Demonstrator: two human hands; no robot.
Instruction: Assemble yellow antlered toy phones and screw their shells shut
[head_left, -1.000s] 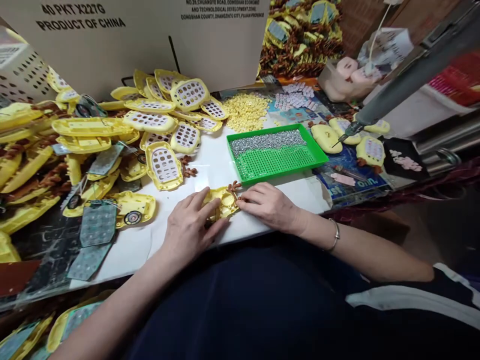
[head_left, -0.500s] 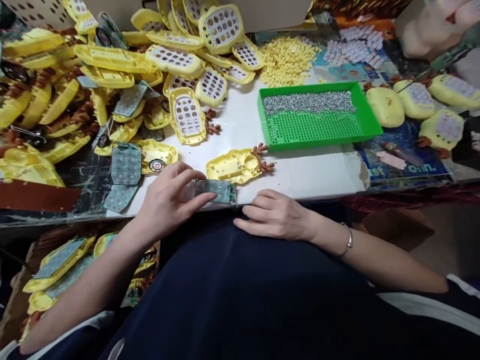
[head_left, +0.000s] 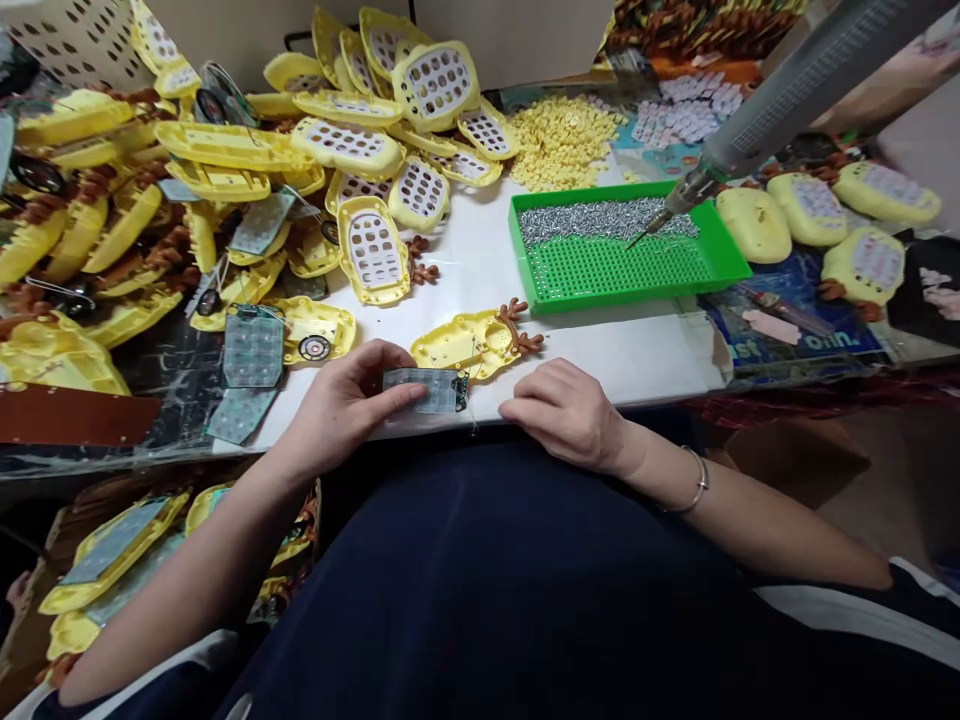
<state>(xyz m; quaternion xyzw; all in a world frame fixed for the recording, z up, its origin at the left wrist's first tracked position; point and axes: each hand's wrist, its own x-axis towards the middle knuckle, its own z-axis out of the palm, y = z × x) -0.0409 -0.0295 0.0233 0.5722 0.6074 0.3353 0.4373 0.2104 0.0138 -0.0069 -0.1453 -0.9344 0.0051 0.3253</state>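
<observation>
My left hand (head_left: 341,405) pinches a small grey-green circuit board (head_left: 424,390) at the white table's near edge. Thin wires run from the board to a yellow toy shell with brown antlers (head_left: 469,343) lying just behind it. My right hand (head_left: 566,410) rests on the table edge to the right of the board, fingers loosely curled and holding nothing. A grey powered screwdriver (head_left: 780,95) hangs in from the upper right, its tip over a green tray (head_left: 720,258) that holds several small silver screws.
Several yellow shells with button holes (head_left: 371,250) and loose keypad boards (head_left: 253,350) are piled on the left. A heap of small yellow buttons (head_left: 562,135) lies behind the tray. Closed yellow toys (head_left: 810,210) sit at the right. More shells fill a box (head_left: 112,550) below the table.
The view tilted down. My left hand pulled the circuit board out of the shell toward me. My right hand left the shell for the table edge. The screwdriver swung over the tray.
</observation>
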